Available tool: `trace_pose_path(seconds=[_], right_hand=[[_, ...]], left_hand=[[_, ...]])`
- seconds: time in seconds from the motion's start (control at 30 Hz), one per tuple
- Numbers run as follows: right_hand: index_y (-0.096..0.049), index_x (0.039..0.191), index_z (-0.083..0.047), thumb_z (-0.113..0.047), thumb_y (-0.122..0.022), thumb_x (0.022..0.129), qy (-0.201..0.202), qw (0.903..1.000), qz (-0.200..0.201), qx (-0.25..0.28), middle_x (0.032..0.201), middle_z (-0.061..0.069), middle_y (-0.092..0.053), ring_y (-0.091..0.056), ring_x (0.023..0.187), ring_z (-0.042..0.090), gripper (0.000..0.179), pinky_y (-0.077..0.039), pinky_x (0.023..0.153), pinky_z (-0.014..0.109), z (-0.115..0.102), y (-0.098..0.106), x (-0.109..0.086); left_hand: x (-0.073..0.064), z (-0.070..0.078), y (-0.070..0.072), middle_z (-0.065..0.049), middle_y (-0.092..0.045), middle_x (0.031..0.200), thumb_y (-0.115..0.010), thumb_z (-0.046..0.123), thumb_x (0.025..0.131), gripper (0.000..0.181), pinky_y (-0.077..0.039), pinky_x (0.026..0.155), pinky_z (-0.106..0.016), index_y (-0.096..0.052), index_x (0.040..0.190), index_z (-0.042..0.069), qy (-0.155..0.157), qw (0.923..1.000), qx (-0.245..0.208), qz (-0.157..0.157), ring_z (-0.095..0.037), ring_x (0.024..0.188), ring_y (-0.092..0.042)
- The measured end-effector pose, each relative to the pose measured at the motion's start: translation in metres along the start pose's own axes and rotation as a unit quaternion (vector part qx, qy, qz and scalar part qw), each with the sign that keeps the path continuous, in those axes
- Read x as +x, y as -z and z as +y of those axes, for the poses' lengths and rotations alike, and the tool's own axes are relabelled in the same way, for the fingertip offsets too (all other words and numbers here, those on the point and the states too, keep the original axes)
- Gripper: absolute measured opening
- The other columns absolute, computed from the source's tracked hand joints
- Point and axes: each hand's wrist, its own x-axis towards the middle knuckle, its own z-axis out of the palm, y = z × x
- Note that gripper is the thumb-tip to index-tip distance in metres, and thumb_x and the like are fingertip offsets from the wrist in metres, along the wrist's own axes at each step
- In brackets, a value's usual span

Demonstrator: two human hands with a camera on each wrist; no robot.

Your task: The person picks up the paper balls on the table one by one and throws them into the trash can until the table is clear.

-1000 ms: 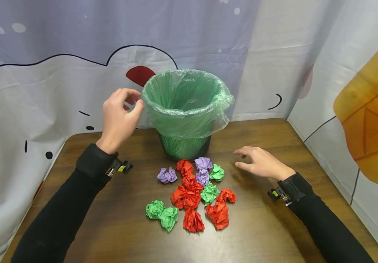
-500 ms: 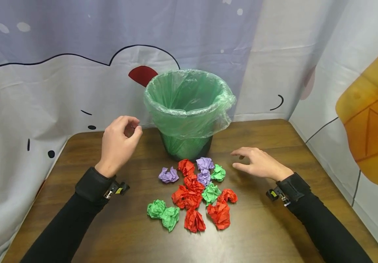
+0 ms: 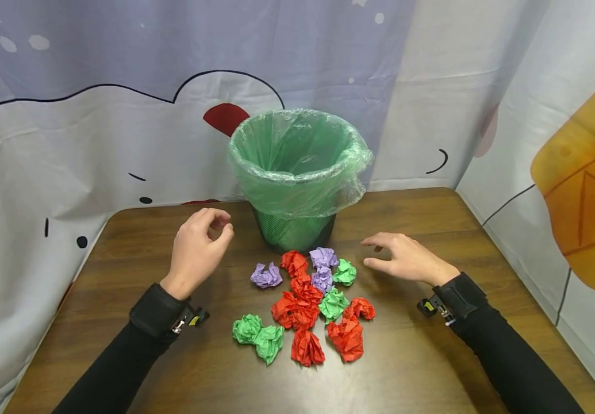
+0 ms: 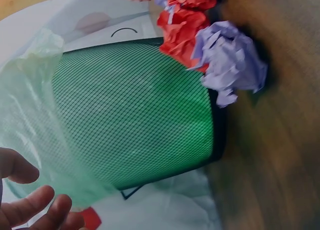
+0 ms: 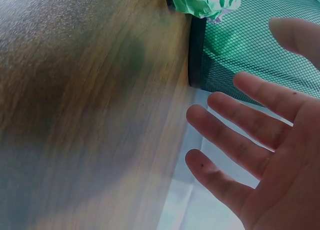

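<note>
Several crumpled paper balls lie in a loose cluster on the table: red ones (image 3: 295, 311), purple ones (image 3: 266, 275) and green ones (image 3: 268, 343). Behind them stands a mesh wastebasket (image 3: 292, 228) with a translucent green bag (image 3: 297, 195) folded over its rim. My left hand (image 3: 196, 250) hovers left of the basket, fingers loosely bent, nothing between them. In the left wrist view a purple paper ball (image 4: 227, 60) sits by the basket's base. My right hand (image 3: 406, 259) is held right of the cluster, its spread fingers (image 5: 235, 140) holding nothing, near a green paper ball (image 3: 345, 272).
The brown wooden table (image 3: 406, 356) carries everything. A printed curtain (image 3: 95, 144) hangs right behind the basket and along the right side, with an orange shape (image 3: 587, 201) on it.
My left hand has come down from beside the bag's rim to lower beside the basket, moving slightly right over the last half second. The right hand and the paper balls have hardly moved.
</note>
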Motion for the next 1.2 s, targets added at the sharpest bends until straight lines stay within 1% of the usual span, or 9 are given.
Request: trace_pose_path(seconds=[0.2,0.4,0.63,0.77,0.87,0.97,1.07,1.2], right_hand=[[-0.062,0.136,-0.012,-0.048,-0.065,0.094,-0.001,0.9999,-0.004,0.01,0.132,0.005,-0.066,-0.066,0.109,0.024,0.055,-0.053,0.091,0.047,-0.002,-0.001,0.002],[-0.062,0.136,-0.011,-0.047,-0.066,0.093,0.01,0.9998,-0.008,0.015,0.132,0.005,-0.066,-0.067,0.108,0.023,0.057,-0.054,0.09,0.045,-0.006,-0.004,0.005],[-0.061,0.137,-0.01,-0.048,-0.07,0.09,0.03,0.9994,-0.015,0.012,0.131,0.007,-0.067,-0.067,0.106,0.022,0.061,-0.054,0.089,0.044,-0.013,-0.01,0.011],[-0.059,0.139,-0.009,-0.048,-0.073,0.088,0.036,0.9988,-0.027,0.021,0.132,0.009,-0.066,-0.067,0.107,0.022,0.065,-0.055,0.089,0.044,-0.017,-0.015,0.015],[-0.058,0.14,-0.011,-0.049,-0.074,0.087,0.036,0.9982,-0.04,0.026,0.133,0.007,-0.066,-0.067,0.108,0.021,0.068,-0.054,0.091,0.044,-0.02,-0.018,0.017],[-0.059,0.14,-0.014,-0.048,-0.075,0.086,0.042,0.9975,-0.051,0.027,0.133,0.005,-0.065,-0.067,0.107,0.02,0.066,-0.054,0.091,0.043,-0.021,-0.021,0.02],[-0.059,0.14,-0.017,-0.045,-0.076,0.086,0.054,0.9966,-0.056,0.025,0.135,0.003,-0.064,-0.066,0.111,0.02,0.063,-0.053,0.093,0.044,-0.022,-0.025,0.022],[-0.062,0.137,-0.016,-0.04,-0.077,0.086,0.063,0.9962,-0.058,0.017,0.134,0.003,-0.065,-0.063,0.12,0.022,0.059,-0.05,0.1,0.045,-0.022,-0.029,0.025]], left_hand=[[-0.01,-0.003,-0.008,-0.004,-0.067,0.095,-0.064,0.019,0.092,0.015,-0.045,0.072,-0.037,-0.07,0.103,0.011,0.004,0.9999,0.002,-0.015,-0.023,0.085,-0.062],[-0.017,-0.004,-0.014,-0.003,-0.067,0.096,-0.063,0.02,0.091,0.014,-0.047,0.072,-0.037,-0.07,0.102,0.013,0.008,0.9996,0.002,-0.027,-0.021,0.086,-0.062],[-0.021,-0.005,-0.02,-0.002,-0.067,0.096,-0.063,0.021,0.091,0.014,-0.047,0.072,-0.038,-0.07,0.102,0.014,0.01,0.9993,-0.001,-0.037,-0.022,0.086,-0.062],[-0.023,-0.006,-0.023,-0.002,-0.067,0.095,-0.064,0.02,0.091,0.013,-0.048,0.073,-0.038,-0.07,0.101,0.014,0.011,0.9991,-0.002,-0.041,-0.02,0.087,-0.062],[-0.024,-0.006,-0.025,-0.002,-0.067,0.095,-0.064,0.02,0.091,0.013,-0.049,0.074,-0.037,-0.07,0.101,0.014,0.011,0.999,-0.003,-0.044,-0.019,0.087,-0.062],[-0.025,-0.006,-0.026,-0.002,-0.067,0.095,-0.064,0.02,0.091,0.014,-0.049,0.074,-0.038,-0.07,0.101,0.014,0.012,0.9989,-0.003,-0.045,-0.019,0.088,-0.062],[-0.026,-0.007,-0.027,-0.002,-0.067,0.095,-0.064,0.02,0.091,0.014,-0.048,0.074,-0.038,-0.07,0.102,0.013,0.014,0.9989,-0.002,-0.046,-0.019,0.088,-0.062],[-0.027,-0.007,-0.029,-0.002,-0.067,0.095,-0.064,0.02,0.091,0.014,-0.048,0.073,-0.038,-0.07,0.102,0.012,0.017,0.9986,-0.003,-0.049,-0.019,0.089,-0.062]])
